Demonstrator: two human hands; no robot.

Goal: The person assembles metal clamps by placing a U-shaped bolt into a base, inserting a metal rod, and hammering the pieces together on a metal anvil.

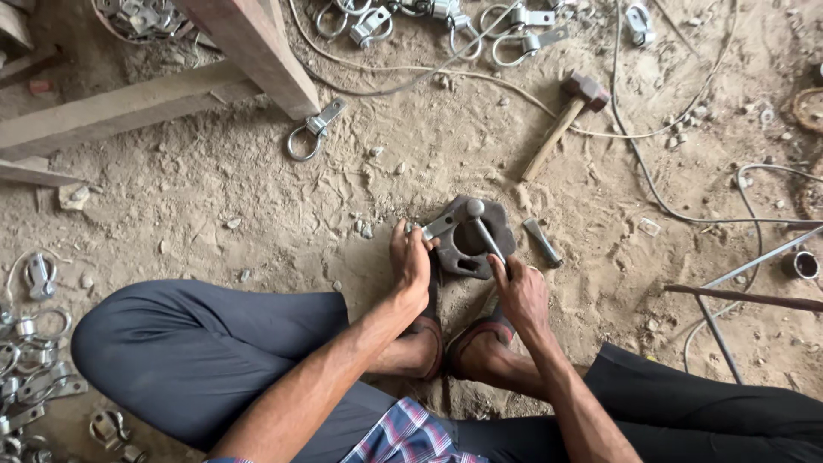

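On the sandy ground, in the middle of the head view, lies a heavy dark iron block (467, 249) with a round hole, just beyond the person's two sandalled feet. The left hand (411, 264) is closed around a small flat metal piece (439, 225) and holds it on the left edge of the block. The right hand (518, 291) is closed around the handle of a small hammer (482, 225), whose round head stands over the far part of the block, very near the metal piece.

To the right of the block, a short metal chisel (542, 243) lies in the sand. Farther away, a wooden-handled mallet (567, 116) rests on the ground, and thin wires cross the sand around it. Many ring clamps (360, 21) lie at the far side, one single ring clamp (313, 130) lies beside a wooden beam (257, 51), and a heap of them (34, 360) lies at the near left.

In my judgement, the risk here is the fingers of the left hand: they are very close to the hammer head, so a blow a little off line could hit them. The small piece could also slip off the edge or jump away, because only the fingers keep it in place.
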